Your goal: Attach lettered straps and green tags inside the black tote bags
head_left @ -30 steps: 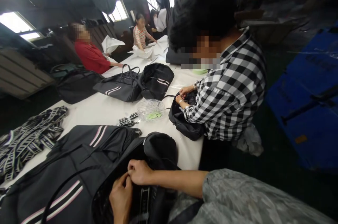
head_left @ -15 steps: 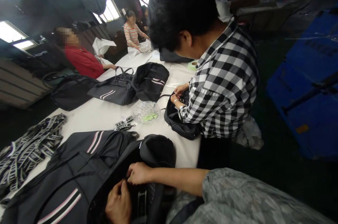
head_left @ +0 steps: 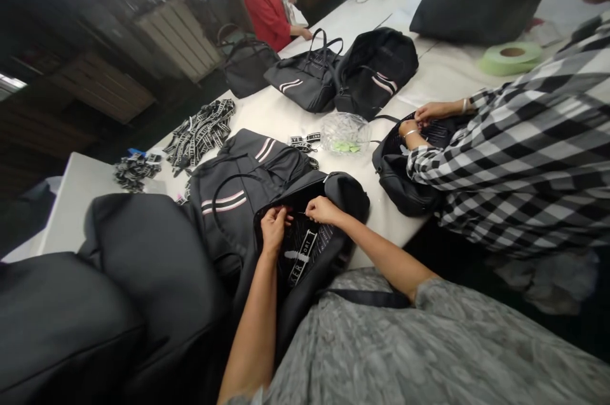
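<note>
A black bag with pink and white stripes (head_left: 248,185) lies open on the white table (head_left: 271,119) in front of me. My left hand (head_left: 274,227) is closed in a pinch at the bag's open mouth. My right hand (head_left: 323,209) pinches the same edge a little to the right. A thin thread or small part runs between the two hands; I cannot make it out. Inside the opening shows black lining with white lettering (head_left: 302,252).
A person in a checked shirt (head_left: 519,157) works on another black bag (head_left: 405,170) to my right. A clear plastic bag of green bits (head_left: 344,133), striped straps (head_left: 200,131), more black bags (head_left: 343,68), a green tape roll (head_left: 509,56) lie on the table. Dark bags (head_left: 109,290) pile at left.
The view has swung left and down, so more of the table and the pile at left shows. Both hands have spread slightly apart along the bag's opening.
</note>
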Motion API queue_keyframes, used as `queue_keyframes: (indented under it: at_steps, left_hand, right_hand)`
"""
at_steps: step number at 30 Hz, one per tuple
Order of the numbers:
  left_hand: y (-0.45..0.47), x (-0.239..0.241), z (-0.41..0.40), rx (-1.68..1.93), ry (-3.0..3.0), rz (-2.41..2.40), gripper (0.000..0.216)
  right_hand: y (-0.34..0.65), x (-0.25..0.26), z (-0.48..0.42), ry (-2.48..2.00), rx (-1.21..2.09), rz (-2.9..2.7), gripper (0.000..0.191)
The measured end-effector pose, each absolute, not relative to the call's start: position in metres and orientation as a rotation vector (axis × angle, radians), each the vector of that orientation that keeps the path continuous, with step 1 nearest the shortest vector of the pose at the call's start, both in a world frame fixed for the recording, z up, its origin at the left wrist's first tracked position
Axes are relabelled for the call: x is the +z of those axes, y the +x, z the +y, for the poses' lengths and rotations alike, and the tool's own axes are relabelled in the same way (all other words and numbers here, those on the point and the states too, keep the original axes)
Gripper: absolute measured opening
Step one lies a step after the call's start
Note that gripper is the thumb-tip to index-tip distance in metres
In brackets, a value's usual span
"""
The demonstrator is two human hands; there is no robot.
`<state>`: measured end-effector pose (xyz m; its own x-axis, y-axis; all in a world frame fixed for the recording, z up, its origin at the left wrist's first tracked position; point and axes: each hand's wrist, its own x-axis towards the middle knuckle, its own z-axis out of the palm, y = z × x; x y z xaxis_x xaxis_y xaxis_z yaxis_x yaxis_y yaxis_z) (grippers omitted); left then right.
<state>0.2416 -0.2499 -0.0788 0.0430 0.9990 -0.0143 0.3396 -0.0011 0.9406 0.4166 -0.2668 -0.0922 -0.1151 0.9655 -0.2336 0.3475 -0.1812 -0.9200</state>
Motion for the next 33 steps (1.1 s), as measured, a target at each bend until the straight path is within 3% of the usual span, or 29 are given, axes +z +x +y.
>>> queue_keyframes:
  at_steps: [13, 26, 33]
  left_hand:
    - [0.241, -0.089, -0.25, 1.082, 1.395, 1.272, 0.033]
    - [0.257, -0.076, -0.281, 1.131, 1.275, 1.18, 0.029]
    - [0.252, -0.076, -0.287, 1.096, 1.18, 1.169, 0.027]
  right_hand:
    - [0.429, -0.077, -0.268, -1.354, 1.67, -0.937, 0.005]
    - [0.402, -0.088, -0.273, -0.874, 1.606, -0.617, 0.023]
    - [0.403, -0.09, -0.286, -0.992, 1.389, -0.856, 0.028]
